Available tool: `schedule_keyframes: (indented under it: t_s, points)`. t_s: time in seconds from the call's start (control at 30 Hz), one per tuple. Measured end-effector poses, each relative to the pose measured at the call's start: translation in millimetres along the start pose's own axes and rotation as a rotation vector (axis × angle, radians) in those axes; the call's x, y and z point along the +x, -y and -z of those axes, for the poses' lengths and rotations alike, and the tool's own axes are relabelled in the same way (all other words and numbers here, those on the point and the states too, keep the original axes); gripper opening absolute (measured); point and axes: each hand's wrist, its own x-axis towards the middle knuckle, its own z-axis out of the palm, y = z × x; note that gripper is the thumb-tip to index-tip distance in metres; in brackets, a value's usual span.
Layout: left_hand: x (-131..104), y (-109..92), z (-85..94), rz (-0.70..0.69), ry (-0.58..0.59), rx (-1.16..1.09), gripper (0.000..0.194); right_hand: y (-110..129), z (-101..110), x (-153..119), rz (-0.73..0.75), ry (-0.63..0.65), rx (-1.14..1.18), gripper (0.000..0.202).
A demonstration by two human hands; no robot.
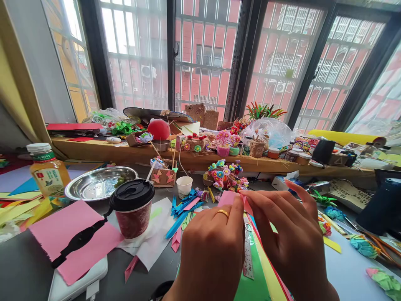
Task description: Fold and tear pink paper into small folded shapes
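Both hands meet over the middle of the desk, fingertips together at a small piece of pink paper (pixel 228 198). My left hand (pixel 214 246), with a gold ring, pinches the paper between thumb and fingers. My right hand (pixel 285 234) has its thumb and forefinger closed on the paper's right edge, its little finger raised. Beneath the hands lie green paper (pixel 255 276), yellow sheets and a patterned ruler (pixel 248 255). Folded blue paper strips (pixel 181 217) lie just left of my left hand.
On the left stand a lidded cup (pixel 133 217), a juice bottle (pixel 48 173), a steel plate (pixel 86 186) and a pink sheet (pixel 75 225). A paper cup (pixel 184 186) is behind the strips. Crafts line the wooden sill (pixel 197 159). A dark flask (pixel 380 209) stands right.
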Motion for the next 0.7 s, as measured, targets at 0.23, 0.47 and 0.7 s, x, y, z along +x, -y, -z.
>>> schedule_keyframes:
  t_s: [0.23,0.47,0.7]
  points:
    - [-0.6,-0.4,0.2,-0.004,-0.023,-0.023,0.027,1.9,0.7,-0.2,-0.017,-0.016,0.015,0.014]
    - [-2.5,-1.2,-1.3,-0.014,-0.016,-0.029,0.027,2.4,-0.1,0.6,-0.028,-0.023,0.039,0.013]
    - [-2.7,1.6,-4.9,-0.036,-0.030,-0.033,0.027,1.0,-1.4,1.1,-0.038,-0.025,0.065,0.014]
